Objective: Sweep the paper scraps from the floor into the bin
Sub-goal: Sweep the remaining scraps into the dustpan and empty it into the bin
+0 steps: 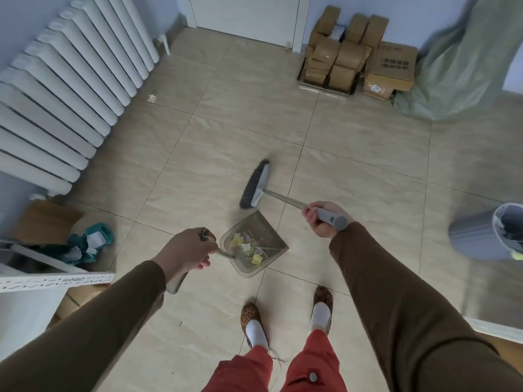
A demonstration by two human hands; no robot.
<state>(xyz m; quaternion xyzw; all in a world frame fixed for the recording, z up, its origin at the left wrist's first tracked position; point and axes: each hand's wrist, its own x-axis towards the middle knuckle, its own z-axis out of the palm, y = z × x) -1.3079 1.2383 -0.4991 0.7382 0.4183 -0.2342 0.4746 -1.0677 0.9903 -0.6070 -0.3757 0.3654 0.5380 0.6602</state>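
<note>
Both sleeved arms outstretched, left hand (185, 253) and right hand (322, 219) fisted.

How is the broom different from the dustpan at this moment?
The broom is in the right hand; the dustpan is in the left hand. The broom's dark bristles carry nothing, while the translucent dustpan holds paper scraps. Both have long handles.
</note>
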